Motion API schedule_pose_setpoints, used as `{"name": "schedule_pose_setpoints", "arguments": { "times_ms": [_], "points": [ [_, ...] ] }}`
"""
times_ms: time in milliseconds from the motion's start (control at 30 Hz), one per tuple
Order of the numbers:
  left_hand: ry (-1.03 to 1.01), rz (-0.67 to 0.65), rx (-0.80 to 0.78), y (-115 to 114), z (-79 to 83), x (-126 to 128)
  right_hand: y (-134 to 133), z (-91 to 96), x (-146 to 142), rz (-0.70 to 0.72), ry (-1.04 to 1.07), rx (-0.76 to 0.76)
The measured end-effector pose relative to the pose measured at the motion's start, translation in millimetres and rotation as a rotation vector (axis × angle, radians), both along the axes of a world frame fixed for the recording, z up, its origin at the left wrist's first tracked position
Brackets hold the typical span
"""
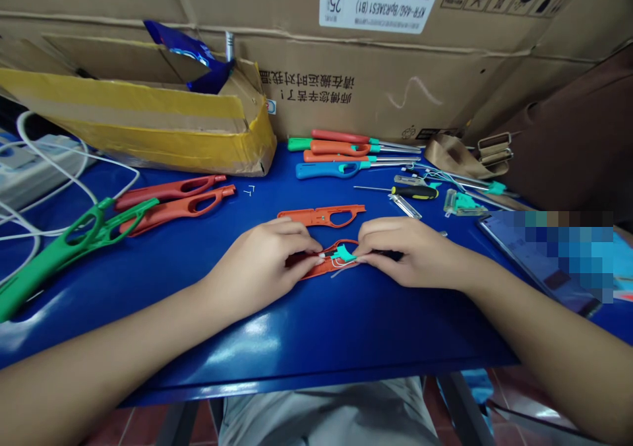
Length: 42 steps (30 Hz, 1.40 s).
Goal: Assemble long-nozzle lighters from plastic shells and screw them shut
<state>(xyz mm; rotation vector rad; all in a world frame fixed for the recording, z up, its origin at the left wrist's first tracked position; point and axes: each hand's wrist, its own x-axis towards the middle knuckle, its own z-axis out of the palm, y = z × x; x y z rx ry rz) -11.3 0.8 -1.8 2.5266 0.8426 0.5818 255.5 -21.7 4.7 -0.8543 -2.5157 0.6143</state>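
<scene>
In the middle of the table lies an orange lighter shell half [319, 271], partly covered by my fingers. A teal trigger [345, 253] with thin white wires and a small black igniter [328, 254] sits over it. My left hand [270, 258] is closed, thumb and forefinger pinching the igniter's white end. From the other side, my right hand [410, 251] pinches the right end of the trigger; a dark piece shows under its fingers. Just behind both hands rests a second orange shell half [324, 216], inner side up.
Several gas lighters [336, 169] lie at the back, beside a yellow-black screwdriver [415, 192] and clear fuel tanks [405, 206]. Red and green shells [74, 251] lie left, near white cables [34, 189]. A taped carton [198, 142], a phone [539, 261] and a large cardboard box [306, 57] surround the workspace.
</scene>
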Motion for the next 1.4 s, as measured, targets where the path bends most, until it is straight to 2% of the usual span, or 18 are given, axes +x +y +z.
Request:
{"name": "schedule_pose_setpoints", "arguments": {
  "times_ms": [200, 500, 667, 1000, 1200, 1400],
  "points": [
    [-0.005, 0.081, -0.055, -3, 1.8, 2, 1, -1.7, 1, 0.0, 0.005, -0.001],
    [-0.09, 0.095, -0.21, -8, 1.4, 6, -3, -1.4, -2, -0.05, -0.054, 0.068],
    [-0.099, 0.118, -0.275, -7, 2.9, 10, -4, -2.9, -4, -0.022, -0.078, 0.061],
    [-0.047, 0.103, -0.32, -6, 3.1, 8, -4, -4.3, -5, -0.002, -0.104, 0.089],
    [-0.052, 0.103, -0.317, -4, 1.4, 7, -4, -3.4, -6, 0.013, -0.122, 0.131],
    [-0.042, 0.113, -0.279, -4, 3.1, 5, -4, -4.5, -5, 0.0, -0.118, 0.111]
  ]
}}
